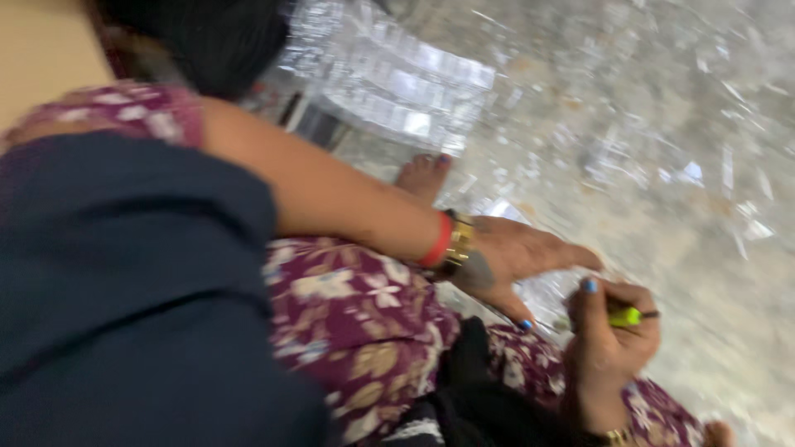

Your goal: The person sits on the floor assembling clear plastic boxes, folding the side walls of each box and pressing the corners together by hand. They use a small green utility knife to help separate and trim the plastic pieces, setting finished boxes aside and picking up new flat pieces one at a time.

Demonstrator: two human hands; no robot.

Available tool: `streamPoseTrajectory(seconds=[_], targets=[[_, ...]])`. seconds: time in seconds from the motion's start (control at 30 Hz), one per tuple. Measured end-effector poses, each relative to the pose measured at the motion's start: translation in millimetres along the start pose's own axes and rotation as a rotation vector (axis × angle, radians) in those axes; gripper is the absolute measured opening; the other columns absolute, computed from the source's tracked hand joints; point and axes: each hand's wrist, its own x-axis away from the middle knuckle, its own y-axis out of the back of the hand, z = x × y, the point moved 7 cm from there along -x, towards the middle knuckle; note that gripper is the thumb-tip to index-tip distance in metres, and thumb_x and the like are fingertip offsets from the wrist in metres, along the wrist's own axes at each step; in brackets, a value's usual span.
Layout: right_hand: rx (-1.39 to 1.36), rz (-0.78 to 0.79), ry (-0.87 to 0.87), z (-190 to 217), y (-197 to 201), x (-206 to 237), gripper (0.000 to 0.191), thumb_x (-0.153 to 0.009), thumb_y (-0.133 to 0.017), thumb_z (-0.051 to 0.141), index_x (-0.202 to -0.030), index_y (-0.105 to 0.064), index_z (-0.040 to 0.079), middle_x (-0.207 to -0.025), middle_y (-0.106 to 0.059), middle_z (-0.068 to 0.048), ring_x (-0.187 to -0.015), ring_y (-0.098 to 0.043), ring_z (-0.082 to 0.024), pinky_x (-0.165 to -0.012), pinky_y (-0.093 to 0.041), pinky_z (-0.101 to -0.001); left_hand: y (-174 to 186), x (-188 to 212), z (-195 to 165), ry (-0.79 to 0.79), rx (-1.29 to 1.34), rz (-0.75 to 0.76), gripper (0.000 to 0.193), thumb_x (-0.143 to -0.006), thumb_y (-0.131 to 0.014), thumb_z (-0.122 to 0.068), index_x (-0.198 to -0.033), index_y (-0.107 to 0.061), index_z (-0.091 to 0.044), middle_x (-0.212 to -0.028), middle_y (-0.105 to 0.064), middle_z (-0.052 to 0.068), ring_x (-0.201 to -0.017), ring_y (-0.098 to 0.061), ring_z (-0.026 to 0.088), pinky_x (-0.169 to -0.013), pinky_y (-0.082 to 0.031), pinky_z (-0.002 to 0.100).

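The view is blurred. My left hand (509, 261), with a red and a gold bangle at its wrist, reaches to the right with its fingers spread and rests by a clear plastic piece (546, 294) on the floor. Just right of it, my right hand (609, 335) is closed around a small yellow-green stick-like tool (627, 316) with a dark tip. Both hands have blue-painted nails. They hover above my lap, which is covered in maroon floral cloth (364, 323).
Several clear plastic packets (397, 83) lie stacked at the top centre, and more are scattered over the speckled stone floor (662, 124). A bare foot (424, 174) shows beyond my arm. Dark navy cloth (124, 290) fills the left side.
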Motion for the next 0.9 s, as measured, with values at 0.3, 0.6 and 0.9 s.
streamPoseTrajectory(seconds=[0.3, 0.6, 0.9], targets=[[0.153, 0.038, 0.095, 28, 5, 24, 0.012, -0.105, -0.065, 0.012, -0.098, -0.062, 0.002, -0.082, -0.066, -0.006, -0.068, -0.056, -0.008, -0.065, -0.047, -0.0236, 20, 35, -10, 0.056, -0.076, -0.224, 0.101, -0.077, -0.083, -0.033, -0.156, -0.021, -0.021, -0.151, -0.051, 0.015, -0.123, -0.063, 0.031, -0.104, -0.048, 0.044], [0.062, 0.137, 0.104, 46, -18, 20, 0.052, -0.102, -0.072, 0.023, -0.143, -0.048, 0.002, -0.120, -0.067, -0.012, -0.071, -0.048, -0.003, -0.064, -0.040, -0.0184, 21, 40, -22, 0.029, -0.026, -0.205, 0.109, -0.077, -0.085, -0.035, -0.158, -0.014, -0.020, -0.157, -0.044, 0.015, -0.121, -0.067, 0.027, -0.105, -0.049, 0.043], [0.433, 0.366, -0.063, 21, -12, -1, 0.072, -0.086, -0.069, 0.003, -0.154, -0.045, 0.010, -0.124, -0.070, -0.007, -0.065, -0.044, 0.000, -0.057, -0.039, -0.0155, 3, 39, -2, 0.024, -0.294, -0.116, 0.117, -0.080, -0.083, -0.038, -0.161, -0.002, -0.014, -0.160, -0.023, 0.031, -0.136, -0.041, 0.045, -0.108, -0.039, 0.050]])
